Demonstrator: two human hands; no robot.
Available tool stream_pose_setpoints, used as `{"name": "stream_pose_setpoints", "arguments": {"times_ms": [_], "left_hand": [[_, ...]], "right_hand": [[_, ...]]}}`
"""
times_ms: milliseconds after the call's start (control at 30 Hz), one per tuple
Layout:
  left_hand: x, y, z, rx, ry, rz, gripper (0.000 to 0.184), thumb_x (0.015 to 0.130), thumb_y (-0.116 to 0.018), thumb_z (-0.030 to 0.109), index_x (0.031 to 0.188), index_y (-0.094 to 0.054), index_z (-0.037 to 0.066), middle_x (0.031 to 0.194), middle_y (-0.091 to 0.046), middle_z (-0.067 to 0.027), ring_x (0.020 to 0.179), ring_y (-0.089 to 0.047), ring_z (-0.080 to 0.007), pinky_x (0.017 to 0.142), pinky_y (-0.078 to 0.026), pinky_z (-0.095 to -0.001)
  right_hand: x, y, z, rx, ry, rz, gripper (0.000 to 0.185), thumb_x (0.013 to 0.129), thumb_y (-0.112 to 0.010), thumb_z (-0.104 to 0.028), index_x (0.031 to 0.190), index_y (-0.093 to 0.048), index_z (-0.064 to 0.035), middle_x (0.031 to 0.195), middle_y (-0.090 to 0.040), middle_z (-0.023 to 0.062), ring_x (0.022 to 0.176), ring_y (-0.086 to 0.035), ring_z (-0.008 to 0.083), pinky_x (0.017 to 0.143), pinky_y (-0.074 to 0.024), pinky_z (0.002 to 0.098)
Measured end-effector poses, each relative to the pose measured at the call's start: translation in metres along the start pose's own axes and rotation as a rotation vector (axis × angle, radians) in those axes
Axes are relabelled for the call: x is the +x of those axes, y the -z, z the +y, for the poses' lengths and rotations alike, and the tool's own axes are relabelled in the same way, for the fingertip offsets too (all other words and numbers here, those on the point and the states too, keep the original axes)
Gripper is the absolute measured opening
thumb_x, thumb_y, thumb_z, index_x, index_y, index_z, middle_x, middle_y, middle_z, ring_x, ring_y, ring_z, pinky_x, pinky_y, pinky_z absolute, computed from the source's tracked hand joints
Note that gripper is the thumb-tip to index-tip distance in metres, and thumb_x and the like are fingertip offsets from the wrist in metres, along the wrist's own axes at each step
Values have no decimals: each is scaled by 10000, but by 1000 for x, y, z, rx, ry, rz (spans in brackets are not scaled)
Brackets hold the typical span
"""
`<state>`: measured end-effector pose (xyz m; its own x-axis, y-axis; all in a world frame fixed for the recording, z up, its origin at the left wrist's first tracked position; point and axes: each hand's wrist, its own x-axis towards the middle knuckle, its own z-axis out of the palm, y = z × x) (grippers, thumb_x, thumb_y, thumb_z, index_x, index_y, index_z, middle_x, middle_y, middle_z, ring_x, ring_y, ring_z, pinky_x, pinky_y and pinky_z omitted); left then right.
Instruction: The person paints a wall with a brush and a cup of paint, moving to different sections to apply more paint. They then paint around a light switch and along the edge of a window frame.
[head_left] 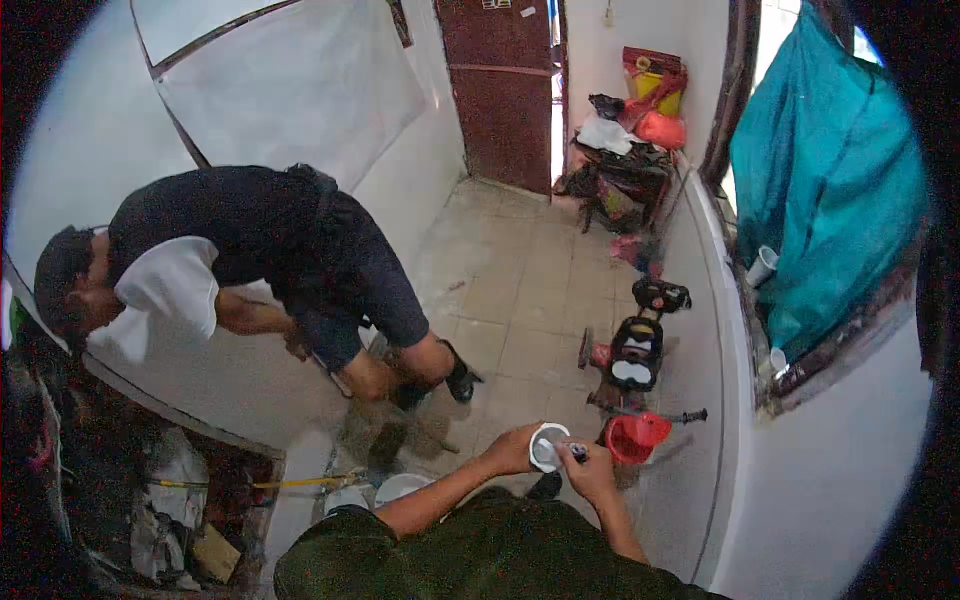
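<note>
In the head view my left hand is wrapped round the side of a small white cup, whose open top faces up. My right hand is closed on a small dark-handled tool, beside the cup's right rim. The tool's tip seems to reach into the cup; its exact shape is too small to tell. What lies inside the cup looks greyish.
A person bends over at the left. A red bucket, a black stroller-like object and piled bags line the right wall. White containers stand by my left forearm. A teal cloth hangs at the window.
</note>
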<state>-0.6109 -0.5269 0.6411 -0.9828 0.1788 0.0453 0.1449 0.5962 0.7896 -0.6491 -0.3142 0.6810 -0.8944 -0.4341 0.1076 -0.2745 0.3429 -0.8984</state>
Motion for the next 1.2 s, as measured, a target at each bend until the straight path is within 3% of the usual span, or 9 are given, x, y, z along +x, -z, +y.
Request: {"name": "stream_pose_setpoints", "arguments": {"times_ms": [67,133,233,533,733,800,833,1100,1200], "left_hand": [[33,23,13,-9,84,1,752,721,-918,345,1350,-593,92,1277,-688,-157,1170,-677,-316,1003,-539,-416],[60,21,-18,-127,-29,15,759,710,-921,342,1349,-598,92,1275,-689,-158,1166,-674,-329,1015,-530,-426],[97,48,-9,-49,48,62,742,723,-915,330,1328,-584,56,1204,-706,-201,1083,-691,-407,914,-563,-476],[191,119,-78,-115,1,85,721,725,-915,317,1332,-598,94,1236,-701,-177,1142,-674,-384,944,-550,-471],[257,183,-138,-223,12,155,730,698,-927,315,1318,-609,97,1219,-704,-177,1134,-681,-368,960,-547,-454],[274,204,-152,-220,154,109,743,684,-934,305,1310,-607,76,1231,-700,-173,1143,-678,-365,969,-547,-447],[281,218,-158,-219,151,136,750,680,-936,300,1308,-602,64,1229,-699,-173,1143,-676,-371,971,-547,-448],[355,252,-247,-468,156,364,781,665,-943,269,1327,-585,59,1241,-697,-178,1140,-681,-352,970,-548,-458],[386,284,-272,-405,243,310,771,679,-942,310,1325,-591,79,1238,-701,-161,1132,-685,-343,965,-550,-458]], "right_hand": [[35,7,5,58,-36,-3,270,940,-757,-241,1021,-764,17,809,-758,131,729,-720,186,666,-549,346],[71,14,18,-10,-178,-138,281,946,-754,-248,1029,-761,20,794,-753,119,706,-703,177,656,-541,341],[114,26,-13,-54,-36,-62,301,947,-753,-264,1029,-755,27,755,-733,121,667,-667,160,626,-528,342],[259,2,-23,-60,-36,-122,308,949,-753,-283,928,-750,24,676,-692,113,609,-576,126,601,-499,356],[381,-26,-45,-90,-49,-200,336,952,-743,-319,1014,-750,11,850,-744,187,737,-707,228,687,-534,373],[416,-37,-27,-254,43,-219,341,948,-747,-314,1032,-746,17,852,-742,204,766,-724,248,703,-544,377],[434,-34,-63,-283,-15,-227,359,950,-742,-325,1042,-747,22,878,-746,224,803,-741,269,720,-553,385],[560,-80,-43,-141,-34,-177,350,965,-718,-339,1069,-756,-7,874,-753,222,765,-745,288,708,-562,394],[615,-94,-20,-178,-18,-249,345,974,-708,-344,1079,-759,-19,874,-752,223,767,-747,288,711,-566,402]]}}
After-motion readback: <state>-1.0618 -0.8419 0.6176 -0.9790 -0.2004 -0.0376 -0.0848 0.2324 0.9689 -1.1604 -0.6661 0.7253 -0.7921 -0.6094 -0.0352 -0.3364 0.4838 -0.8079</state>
